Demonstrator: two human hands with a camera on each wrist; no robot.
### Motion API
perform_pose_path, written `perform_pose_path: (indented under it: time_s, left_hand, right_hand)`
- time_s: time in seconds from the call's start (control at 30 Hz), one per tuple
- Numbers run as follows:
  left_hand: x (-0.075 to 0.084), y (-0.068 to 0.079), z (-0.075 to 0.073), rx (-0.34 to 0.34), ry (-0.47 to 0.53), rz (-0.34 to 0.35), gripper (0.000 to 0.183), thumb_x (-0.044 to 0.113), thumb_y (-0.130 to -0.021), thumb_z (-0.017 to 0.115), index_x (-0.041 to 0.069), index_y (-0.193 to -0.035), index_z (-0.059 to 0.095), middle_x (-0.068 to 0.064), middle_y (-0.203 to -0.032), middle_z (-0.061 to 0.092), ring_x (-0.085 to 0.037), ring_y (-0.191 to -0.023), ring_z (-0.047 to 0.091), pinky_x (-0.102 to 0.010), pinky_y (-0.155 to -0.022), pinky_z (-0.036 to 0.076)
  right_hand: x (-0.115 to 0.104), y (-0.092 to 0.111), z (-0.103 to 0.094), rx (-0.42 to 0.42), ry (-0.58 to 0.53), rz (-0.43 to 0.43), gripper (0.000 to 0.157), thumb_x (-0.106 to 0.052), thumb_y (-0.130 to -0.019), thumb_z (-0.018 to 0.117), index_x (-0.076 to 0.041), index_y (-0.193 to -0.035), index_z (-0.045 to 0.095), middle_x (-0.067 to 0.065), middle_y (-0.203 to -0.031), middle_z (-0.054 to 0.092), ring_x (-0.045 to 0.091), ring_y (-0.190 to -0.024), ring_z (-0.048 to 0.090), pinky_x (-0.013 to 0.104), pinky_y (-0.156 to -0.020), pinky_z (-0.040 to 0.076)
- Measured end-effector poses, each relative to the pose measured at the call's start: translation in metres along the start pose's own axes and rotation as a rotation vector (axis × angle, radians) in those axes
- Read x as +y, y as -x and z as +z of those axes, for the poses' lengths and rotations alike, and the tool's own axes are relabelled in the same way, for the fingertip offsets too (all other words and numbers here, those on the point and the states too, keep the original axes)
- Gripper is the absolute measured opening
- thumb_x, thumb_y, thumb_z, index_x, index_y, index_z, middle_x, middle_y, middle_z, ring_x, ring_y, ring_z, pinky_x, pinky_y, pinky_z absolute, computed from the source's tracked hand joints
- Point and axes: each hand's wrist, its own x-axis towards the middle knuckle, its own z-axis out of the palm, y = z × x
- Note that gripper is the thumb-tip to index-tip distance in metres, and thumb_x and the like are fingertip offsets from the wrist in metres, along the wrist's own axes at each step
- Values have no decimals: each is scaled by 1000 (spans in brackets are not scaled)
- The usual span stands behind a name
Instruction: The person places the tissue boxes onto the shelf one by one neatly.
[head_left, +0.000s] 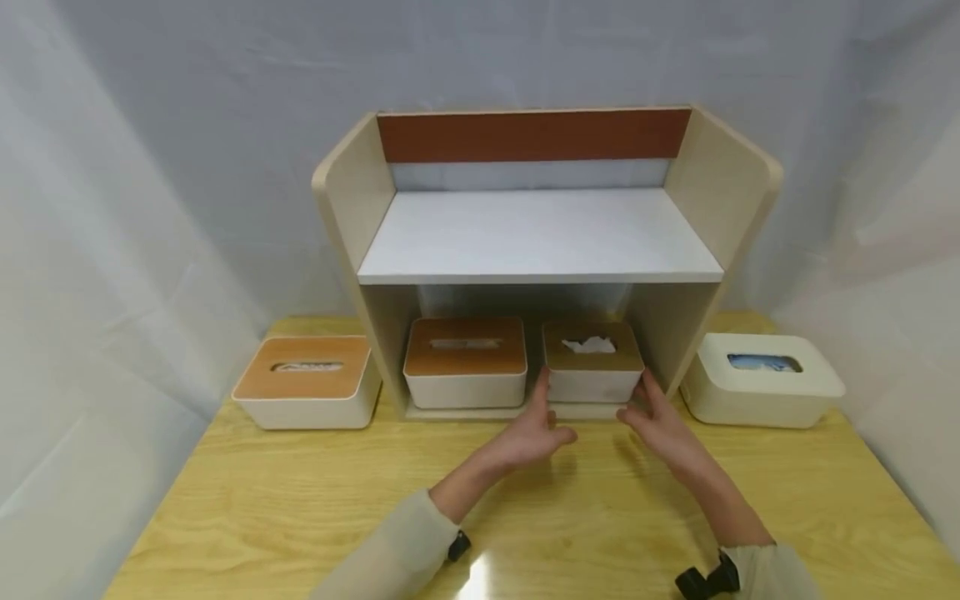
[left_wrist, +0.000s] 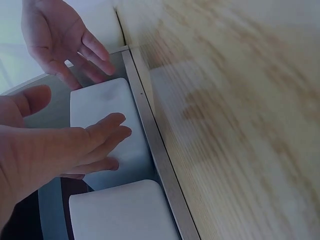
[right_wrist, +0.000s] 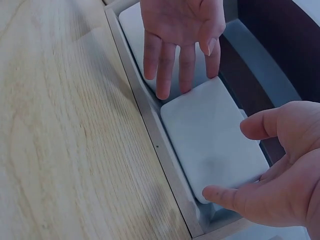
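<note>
A small white tissue box (head_left: 596, 386) with a brown wood-look lid and a tissue poking from its slot sits at the right of the shelf's lower compartment. Beside its left front edge, my left hand (head_left: 528, 435) has its fingers extended. My right hand (head_left: 666, 429) is at the right front corner, thumb apart from the fingers. In the right wrist view, both hands flank the white box (right_wrist: 215, 135), and neither curls round it. Whether all fingertips touch it is hard to tell. Left of it stands a larger tissue box (head_left: 465, 390) with an orange-brown lid.
A two-tier shelf unit (head_left: 540, 237) stands at the back of the wooden table (head_left: 315, 492). Outside it are an orange-lidded tissue box (head_left: 303, 412) on the left and a cream tissue box (head_left: 757, 404) on the right. The shelf's side panels and front bottom rail border the compartment.
</note>
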Motion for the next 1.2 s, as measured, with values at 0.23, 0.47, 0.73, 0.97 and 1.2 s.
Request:
perform_pose_path:
  time_s: [0.23,0.47,0.73,0.97,1.2]
  left_hand:
    - [0,-1,-3,-8,9,-12,105,10,-89,65,15,-159,-14,-19,-165,-3,-50,-143,24,-52,-107,41]
    - [4,12,-8,-33,-29,14,104,14,-89,65,14,-159,-11,-18,-165,-6,-45,-142,30,-51,-106,43]
    - [5,39,-3,-75,-54,51,101,16,-90,65,10,-159,-8,-28,-162,5,-45,-142,31,-50,-106,43]
    - [13,57,-7,-82,-30,58,98,17,-92,63,16,-160,-7,-22,-164,5,-41,-144,30,-49,-108,41]
    - [13,73,-16,-84,-28,58,93,22,-94,61,21,-161,-3,-21,-164,8,-40,-144,31,-50,-112,36]
  right_hand:
    - [-2,-1,0,22,-11,-25,83,-13,-104,47,0,-154,-18,31,-161,-4,48,-147,4,62,-115,20]
    - [-7,3,1,119,40,-14,78,-17,-103,49,-3,-158,-5,22,-164,-2,41,-150,8,56,-118,19]
    - [-11,22,12,94,9,-18,78,-19,-104,50,-7,-159,-4,26,-163,5,42,-146,23,50,-113,28]
    - [-20,37,35,71,11,-47,78,-15,-102,53,-8,-160,1,25,-163,7,43,-146,23,46,-108,36]
    - [-26,45,64,9,-5,-86,79,-15,-100,56,-14,-161,6,22,-164,10,41,-146,23,51,-108,37]
